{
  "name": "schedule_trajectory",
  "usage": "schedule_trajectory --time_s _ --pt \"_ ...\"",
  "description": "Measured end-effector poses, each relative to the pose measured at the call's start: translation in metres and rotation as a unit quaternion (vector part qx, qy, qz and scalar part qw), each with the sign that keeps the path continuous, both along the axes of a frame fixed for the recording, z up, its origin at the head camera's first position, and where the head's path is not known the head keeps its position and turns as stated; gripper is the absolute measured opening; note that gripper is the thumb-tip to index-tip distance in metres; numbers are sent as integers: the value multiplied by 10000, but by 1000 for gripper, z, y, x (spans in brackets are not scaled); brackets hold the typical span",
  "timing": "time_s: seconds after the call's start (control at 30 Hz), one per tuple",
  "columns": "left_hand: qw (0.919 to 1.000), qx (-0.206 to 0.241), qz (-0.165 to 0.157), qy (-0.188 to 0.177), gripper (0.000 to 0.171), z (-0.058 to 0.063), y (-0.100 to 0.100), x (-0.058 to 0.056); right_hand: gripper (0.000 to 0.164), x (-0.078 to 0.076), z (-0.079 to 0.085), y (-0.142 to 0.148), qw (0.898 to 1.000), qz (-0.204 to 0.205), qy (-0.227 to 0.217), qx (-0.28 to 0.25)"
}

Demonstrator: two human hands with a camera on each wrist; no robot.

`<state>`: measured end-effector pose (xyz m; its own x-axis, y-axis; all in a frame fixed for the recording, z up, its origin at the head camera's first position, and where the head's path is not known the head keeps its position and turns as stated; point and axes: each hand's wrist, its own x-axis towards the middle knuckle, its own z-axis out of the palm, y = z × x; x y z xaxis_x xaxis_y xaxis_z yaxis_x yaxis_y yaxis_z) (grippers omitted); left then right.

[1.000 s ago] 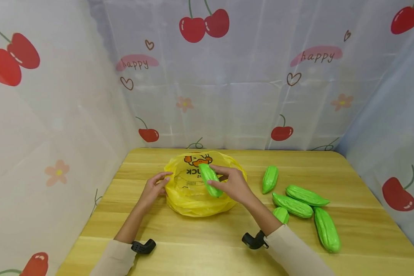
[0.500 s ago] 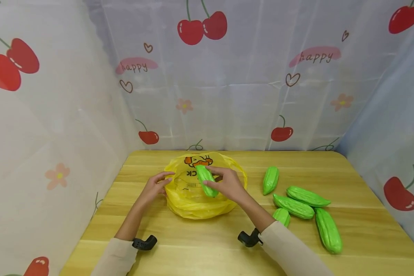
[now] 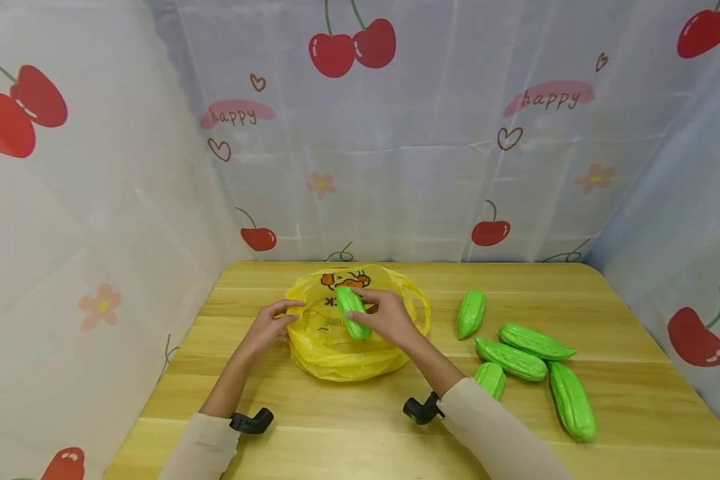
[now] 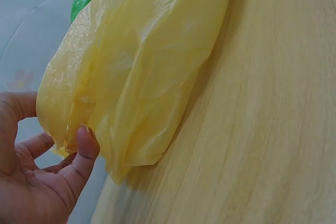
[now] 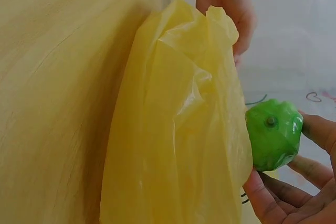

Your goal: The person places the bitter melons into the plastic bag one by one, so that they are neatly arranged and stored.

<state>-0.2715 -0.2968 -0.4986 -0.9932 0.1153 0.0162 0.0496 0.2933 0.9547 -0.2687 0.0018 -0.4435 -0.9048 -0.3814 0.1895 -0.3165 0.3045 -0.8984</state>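
Observation:
A yellow plastic bag stands on the wooden table with its mouth spread wide and a duck print on its inner far side. My left hand holds the bag's left rim; the left wrist view shows the thumb on the near face of the yellow film and fingers behind it. With thumb and fingers, my right hand grips a glossy green bitter melon over the bag's opening. In the right wrist view the blunt stem end of the melon faces the camera, right at the bag's rim.
Several more bitter melons lie on the table to the right: one apart, a close pair, one near the right front and one partly behind my right sleeve. A cherry-printed curtain stands behind the table.
My right hand has moved a little left over the bag with the bitter melon. The left hand stays at the left rim.

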Motion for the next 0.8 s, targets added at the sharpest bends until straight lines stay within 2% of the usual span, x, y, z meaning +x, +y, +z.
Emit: schedule_trajectory --time_s 0.2,0.6,0.8 --pt "10000 -22 82 -23 35 0 -2 1 54 -3 -5 -9 9997 -27 -178 -154" --pt "9998 -8 -44 -208 39 2 -2 0 54 -9 -12 -28 9992 -45 -379 -87" --pt "9999 46 -93 -77 38 2 -1 2 55 -13 -14 -38 9992 -102 -373 31"
